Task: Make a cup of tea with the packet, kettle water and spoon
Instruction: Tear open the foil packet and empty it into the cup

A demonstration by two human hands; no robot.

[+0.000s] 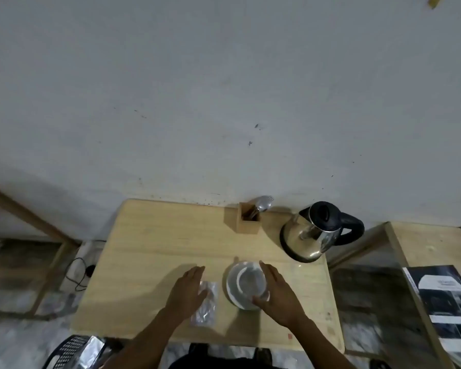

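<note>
Crinkled clear packet (205, 304), round cup (246, 284)

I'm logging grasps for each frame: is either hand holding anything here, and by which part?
The right hand wraps the side of the glass cup. The left hand lies open over the packet; no grip shows.
</note>
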